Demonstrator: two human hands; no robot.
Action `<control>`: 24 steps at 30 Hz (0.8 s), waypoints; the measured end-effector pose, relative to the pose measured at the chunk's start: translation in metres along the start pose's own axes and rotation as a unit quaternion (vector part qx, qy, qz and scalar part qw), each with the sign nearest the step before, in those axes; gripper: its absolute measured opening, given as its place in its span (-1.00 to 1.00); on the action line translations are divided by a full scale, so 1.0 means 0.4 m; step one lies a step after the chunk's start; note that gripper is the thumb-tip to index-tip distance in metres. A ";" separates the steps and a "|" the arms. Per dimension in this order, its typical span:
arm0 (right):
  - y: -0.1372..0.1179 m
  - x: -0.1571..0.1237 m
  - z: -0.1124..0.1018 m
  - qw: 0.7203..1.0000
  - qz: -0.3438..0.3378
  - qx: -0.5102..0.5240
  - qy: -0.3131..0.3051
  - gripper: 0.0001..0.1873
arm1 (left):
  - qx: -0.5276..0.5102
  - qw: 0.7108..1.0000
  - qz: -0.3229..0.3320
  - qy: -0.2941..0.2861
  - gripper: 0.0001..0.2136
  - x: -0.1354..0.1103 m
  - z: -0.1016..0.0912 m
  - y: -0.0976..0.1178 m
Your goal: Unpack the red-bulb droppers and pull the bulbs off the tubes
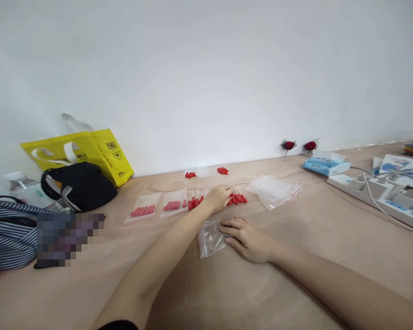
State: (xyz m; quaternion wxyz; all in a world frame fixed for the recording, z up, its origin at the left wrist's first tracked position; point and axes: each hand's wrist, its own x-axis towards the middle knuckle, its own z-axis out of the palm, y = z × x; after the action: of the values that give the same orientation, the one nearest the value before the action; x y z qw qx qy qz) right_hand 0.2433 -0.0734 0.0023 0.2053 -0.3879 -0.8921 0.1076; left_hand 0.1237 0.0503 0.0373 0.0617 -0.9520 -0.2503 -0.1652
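The left hand reaches out over the wooden table and curls down onto a small heap of loose red capsules. The capsules lie just past its knuckles, and the fingertips are tucked under, so I cannot tell whether they pinch any.

The right hand lies flat, fingers straight and close together. Its fingertips press the edge of a small clear bag, which stretches away from them towards the left forearm.

Beside the left wrist runs a row of filled bags, each holding red capsules. Beyond the heap, away from the fingertips, lies a stack of empty bags. A yellow bag and a black bag sit well apart from both hands.
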 end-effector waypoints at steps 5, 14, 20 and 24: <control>0.003 -0.001 0.002 1.000 -0.007 0.004 0.007 -0.60 | -0.089 0.995 -0.053 0.004 -0.57 -0.033 -0.041 0.000; 0.001 -0.002 0.005 1.000 -0.013 0.010 0.018 -0.58 | -0.227 0.973 -0.045 -0.028 -0.57 -0.289 -0.121 0.075; 0.012 -0.009 -0.004 0.999 -0.004 0.030 -0.034 -0.40 | -0.197 0.964 -0.008 -0.180 -0.45 -0.361 -0.128 0.099; 0.035 -0.020 -0.026 0.992 -0.040 0.029 -0.114 -0.29 | -0.185 0.964 -0.003 -0.192 -0.44 -0.364 -0.129 0.087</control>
State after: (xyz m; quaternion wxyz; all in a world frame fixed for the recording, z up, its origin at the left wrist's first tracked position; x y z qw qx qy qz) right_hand 0.2617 -0.0695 0.0044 0.1177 -0.3311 -0.9209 0.1686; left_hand 0.0070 -0.0564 0.0342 -0.1656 -0.9597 -0.2258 -0.0226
